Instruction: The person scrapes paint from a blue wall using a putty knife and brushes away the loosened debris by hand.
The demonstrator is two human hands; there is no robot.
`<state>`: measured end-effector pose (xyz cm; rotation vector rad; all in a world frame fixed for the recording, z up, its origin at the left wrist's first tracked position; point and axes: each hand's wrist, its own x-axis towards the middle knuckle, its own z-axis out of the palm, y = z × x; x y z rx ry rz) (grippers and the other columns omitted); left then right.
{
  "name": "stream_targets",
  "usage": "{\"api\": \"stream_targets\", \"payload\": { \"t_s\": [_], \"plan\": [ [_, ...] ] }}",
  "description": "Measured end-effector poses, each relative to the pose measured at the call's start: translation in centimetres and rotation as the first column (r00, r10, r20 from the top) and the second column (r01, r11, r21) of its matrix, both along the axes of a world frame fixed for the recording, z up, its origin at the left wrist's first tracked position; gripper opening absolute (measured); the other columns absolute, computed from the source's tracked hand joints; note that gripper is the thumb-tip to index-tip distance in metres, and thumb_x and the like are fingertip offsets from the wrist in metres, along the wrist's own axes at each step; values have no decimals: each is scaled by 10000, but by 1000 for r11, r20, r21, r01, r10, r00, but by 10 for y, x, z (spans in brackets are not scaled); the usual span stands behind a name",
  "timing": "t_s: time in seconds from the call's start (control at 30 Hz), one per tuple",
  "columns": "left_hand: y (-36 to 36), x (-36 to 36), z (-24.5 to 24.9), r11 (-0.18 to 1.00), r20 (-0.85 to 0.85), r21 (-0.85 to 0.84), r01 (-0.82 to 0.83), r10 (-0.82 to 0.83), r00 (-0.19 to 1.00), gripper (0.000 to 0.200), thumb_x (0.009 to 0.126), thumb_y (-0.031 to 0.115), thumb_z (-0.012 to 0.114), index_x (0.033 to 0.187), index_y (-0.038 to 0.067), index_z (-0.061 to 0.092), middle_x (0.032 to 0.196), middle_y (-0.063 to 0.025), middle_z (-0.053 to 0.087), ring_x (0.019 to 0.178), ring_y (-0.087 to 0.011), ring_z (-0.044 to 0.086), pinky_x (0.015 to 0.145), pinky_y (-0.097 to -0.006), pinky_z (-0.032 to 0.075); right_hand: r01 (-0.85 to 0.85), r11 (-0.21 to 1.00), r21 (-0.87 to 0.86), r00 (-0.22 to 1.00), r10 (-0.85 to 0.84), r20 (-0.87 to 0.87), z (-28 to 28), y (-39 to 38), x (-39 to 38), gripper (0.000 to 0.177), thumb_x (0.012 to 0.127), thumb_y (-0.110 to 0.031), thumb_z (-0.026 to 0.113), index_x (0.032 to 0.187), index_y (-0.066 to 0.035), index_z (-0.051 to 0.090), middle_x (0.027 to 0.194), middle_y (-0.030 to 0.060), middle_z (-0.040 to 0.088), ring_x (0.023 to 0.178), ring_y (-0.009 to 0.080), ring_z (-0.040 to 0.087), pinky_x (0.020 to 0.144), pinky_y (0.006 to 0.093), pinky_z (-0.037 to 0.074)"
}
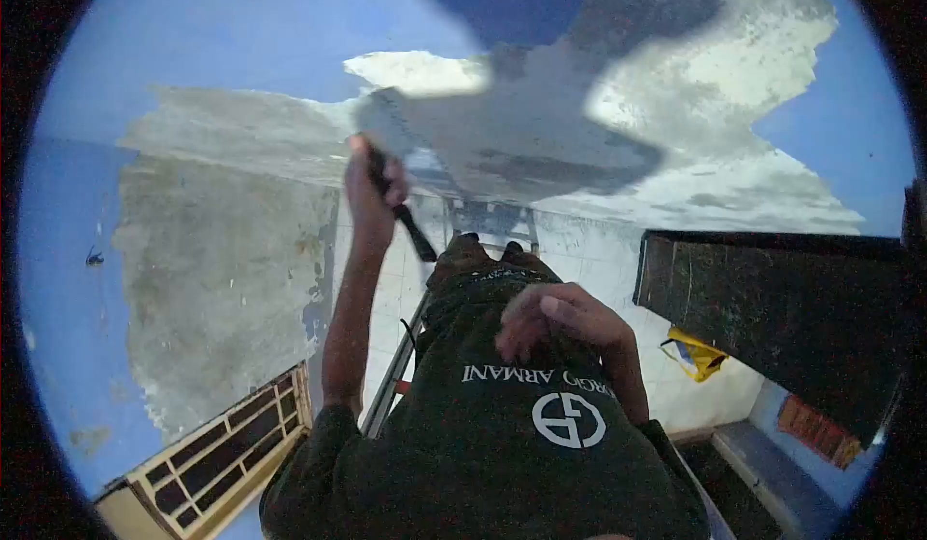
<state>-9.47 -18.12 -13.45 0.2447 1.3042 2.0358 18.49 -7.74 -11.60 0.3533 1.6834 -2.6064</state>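
Observation:
My left hand (375, 188) is raised at the left, its fingers wrapped round the black handle of a scraper (415, 234). The scraper's broad, blurred blade points up over a patchy wall surface (521, 144); whether it touches cannot be made out. Blue paint surrounds bare grey and whitish areas there, and a large dark shadow falls across them. In front of my dark printed shirt (502, 415) is my right hand (565, 320). Its fingers are loosely bent, thumb apart and smeared by motion, with no object visible in them.
Beneath me stand a metal ladder's side rail (391, 386) and upper rungs (492, 217). A barred window frame (227, 448) lies low at the left. On the right are a large dark panel (772, 299), a yellow bag (697, 355) and a reddish slatted thing (819, 431).

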Motion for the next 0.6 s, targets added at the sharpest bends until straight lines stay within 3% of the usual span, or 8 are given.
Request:
{"api": "stream_targets", "payload": {
  "t_s": [0.07, 0.1, 0.13, 0.3, 0.43, 0.5, 0.57, 0.6],
  "plan": [
    [-19, -7, -12, 998, 93, -2, -55, 55, 994, 316, 989, 434, 373, 886, 150, 463, 626, 28, 446, 421, -53, 343, 388, -198, 275, -292, 719, -631, 947, 312, -82, -47, 7, 11, 533, 961, -432, 415, 1205, 36, 484, 1046, 207, 628, 947, 292, 620, 732, 395, 535],
    [-24, -7, -19, 998, 115, 28, -63, 60, 992, 310, 992, 426, 370, 895, 146, 464, 631, 21, 451, 427, -52, 349, 388, -195, 275, -21, 846, -532, 965, 156, 210, -67, 7, 8, 563, 954, -423, 439, 1277, 37, 409, 1093, 227, 606, 975, 330, 618, 683, 422, 557],
    [-24, -2, -20, 998, 125, 25, -61, 57, 991, 310, 992, 426, 370, 895, 146, 464, 631, 21, 451, 427, -52, 349, 388, -195, 275, 229, 973, -14, 917, -211, 339, -131, 2, 24, 515, 951, -398, 462, 1300, -21, 422, 1159, 220, 577, 978, 340, 615, 720, 422, 545],
    [-25, 20, -15, 996, -30, -6, -93, 92, 995, 339, 977, 452, 396, 913, 130, 480, 656, 6, 495, 432, -79, 381, 397, -221, 311, 100, 899, 427, 846, -303, 438, -127, 37, 51, 534, 947, -455, 459, 1291, -47, 455, 1131, 187, 604, 953, 294, 632, 769, 424, 529],
    [-19, 26, -14, 997, -29, -46, -70, 68, 997, 338, 975, 433, 394, 914, 118, 499, 671, -23, 536, 443, -99, 423, 413, -237, 337, -33, 859, -511, 984, 119, 136, -67, 22, 3, 644, 915, -503, 482, 1298, 10, 411, 1191, 211, 570, 1017, 305, 616, 715, 365, 542],
    [-14, 31, -15, 997, 24, -32, -74, 75, 997, 362, 975, 424, 387, 910, 90, 509, 664, -35, 549, 437, -104, 428, 411, -238, 328, -94, 890, -447, 976, 172, 137, -128, 3, -21, 629, 907, -492, 501, 1279, 11, 437, 1210, 211, 560, 978, 321, 629, 711, 401, 537],
    [-13, 34, -12, 996, 66, -24, -86, 87, 994, 386, 975, 415, 379, 905, 62, 520, 657, -48, 563, 431, -110, 433, 409, -239, 319, -209, 903, 377, 876, 1, 483, -238, 0, -31, 536, 920, -455, 489, 1238, -24, 506, 1167, 222, 583, 980, 312, 627, 780, 423, 510],
    [-14, 36, -9, 995, -23, -86, -57, 55, 998, 366, 975, 403, 394, 959, 63, 529, 697, -61, 590, 452, -111, 470, 419, -242, 352, -215, 903, 372, 876, 10, 482, -237, -1, -31, 536, 920, -455, 489, 1238, -24, 506, 1167, 222, 583, 980, 312, 627, 780, 423, 510]
  ]
}}
